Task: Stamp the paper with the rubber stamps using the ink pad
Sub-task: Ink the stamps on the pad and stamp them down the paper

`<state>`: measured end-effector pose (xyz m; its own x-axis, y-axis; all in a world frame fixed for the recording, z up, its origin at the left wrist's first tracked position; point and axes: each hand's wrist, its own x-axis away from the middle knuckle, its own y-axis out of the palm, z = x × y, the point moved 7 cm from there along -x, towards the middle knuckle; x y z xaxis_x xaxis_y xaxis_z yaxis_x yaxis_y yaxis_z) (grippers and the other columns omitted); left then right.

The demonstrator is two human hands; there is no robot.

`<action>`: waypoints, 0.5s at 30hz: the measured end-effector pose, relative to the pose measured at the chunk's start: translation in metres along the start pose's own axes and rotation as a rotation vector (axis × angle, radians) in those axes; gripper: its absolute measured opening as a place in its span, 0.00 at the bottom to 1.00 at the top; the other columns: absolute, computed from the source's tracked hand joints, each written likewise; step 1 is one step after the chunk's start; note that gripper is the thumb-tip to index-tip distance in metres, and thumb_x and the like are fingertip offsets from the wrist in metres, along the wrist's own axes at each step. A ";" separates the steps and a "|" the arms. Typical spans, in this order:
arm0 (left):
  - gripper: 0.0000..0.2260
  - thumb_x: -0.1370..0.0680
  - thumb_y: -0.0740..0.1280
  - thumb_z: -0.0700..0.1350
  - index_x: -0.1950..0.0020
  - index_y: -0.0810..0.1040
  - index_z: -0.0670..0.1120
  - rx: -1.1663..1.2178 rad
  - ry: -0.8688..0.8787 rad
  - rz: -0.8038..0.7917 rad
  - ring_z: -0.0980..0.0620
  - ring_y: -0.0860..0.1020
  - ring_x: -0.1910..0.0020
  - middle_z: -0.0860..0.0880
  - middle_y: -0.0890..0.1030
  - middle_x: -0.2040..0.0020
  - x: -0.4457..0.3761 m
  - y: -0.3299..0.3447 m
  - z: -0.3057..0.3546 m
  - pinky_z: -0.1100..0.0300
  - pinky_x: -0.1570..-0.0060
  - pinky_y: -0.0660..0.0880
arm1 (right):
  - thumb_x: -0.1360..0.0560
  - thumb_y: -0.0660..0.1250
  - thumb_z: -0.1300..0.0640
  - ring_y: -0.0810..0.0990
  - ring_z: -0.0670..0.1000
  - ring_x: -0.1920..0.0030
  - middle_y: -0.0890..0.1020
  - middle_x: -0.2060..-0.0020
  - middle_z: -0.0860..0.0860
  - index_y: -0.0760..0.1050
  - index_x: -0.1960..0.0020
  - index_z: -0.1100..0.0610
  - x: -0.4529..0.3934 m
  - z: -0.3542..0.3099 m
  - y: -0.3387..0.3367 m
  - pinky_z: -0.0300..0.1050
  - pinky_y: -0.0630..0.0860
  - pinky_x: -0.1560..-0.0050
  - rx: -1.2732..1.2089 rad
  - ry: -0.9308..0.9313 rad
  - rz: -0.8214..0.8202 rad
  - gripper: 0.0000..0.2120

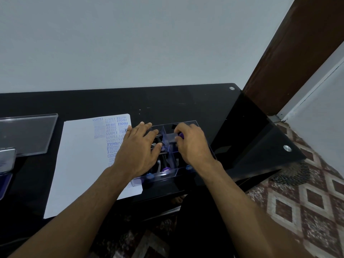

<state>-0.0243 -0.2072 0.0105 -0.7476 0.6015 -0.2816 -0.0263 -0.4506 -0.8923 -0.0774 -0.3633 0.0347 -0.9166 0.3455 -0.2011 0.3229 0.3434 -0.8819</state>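
A white paper (80,164) lies on the black glass table, with rows of blue stamped words such as SAMPLE, AIR MAIL and FRAGILE along its right side. To its right stands a clear divided box (186,171) with several rubber stamps in it; purple and blue stamp knobs (166,169) show at its near wall. My left hand (136,149) rests flat on the box's left edge, fingers spread. My right hand (192,144) reaches into the right compartment and pinches a purple-topped stamp (180,135). An open ink pad (6,164) sits at the far left edge, partly cut off.
A clear acrylic lid or tray (28,133) lies at the back left of the table (186,101). The table's right corner with metal studs (287,148) is near a brown door frame (290,53). Patterned carpet (307,202) covers the floor on the right.
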 end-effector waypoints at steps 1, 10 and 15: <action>0.26 0.21 0.58 0.59 0.29 0.75 0.46 0.002 0.000 0.000 0.43 0.65 0.23 0.44 0.71 0.26 0.000 0.000 0.000 0.42 0.24 0.54 | 0.22 0.65 0.57 0.74 0.52 0.50 0.76 0.53 0.52 0.75 0.43 0.50 0.002 -0.001 -0.001 0.51 0.77 0.51 -0.002 -0.018 0.022 0.08; 0.21 0.19 0.64 0.54 0.29 0.75 0.46 0.030 0.000 0.013 0.44 0.64 0.23 0.44 0.71 0.25 0.000 -0.001 0.000 0.44 0.24 0.52 | 0.22 0.67 0.59 0.75 0.49 0.51 0.73 0.47 0.51 0.78 0.39 0.54 0.024 -0.012 -0.013 0.44 0.80 0.52 -0.068 -0.038 0.153 0.13; 0.20 0.19 0.66 0.51 0.30 0.76 0.45 0.122 -0.029 0.052 0.45 0.61 0.22 0.45 0.72 0.26 0.005 -0.009 -0.001 0.47 0.23 0.51 | 0.21 0.67 0.56 0.76 0.47 0.52 0.73 0.46 0.50 0.77 0.40 0.54 0.029 -0.023 -0.019 0.42 0.80 0.53 -0.062 -0.023 0.160 0.10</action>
<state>-0.0266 -0.1994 0.0166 -0.7690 0.5565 -0.3144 -0.0662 -0.5587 -0.8268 -0.1041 -0.3395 0.0552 -0.8573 0.3803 -0.3470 0.4783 0.3392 -0.8100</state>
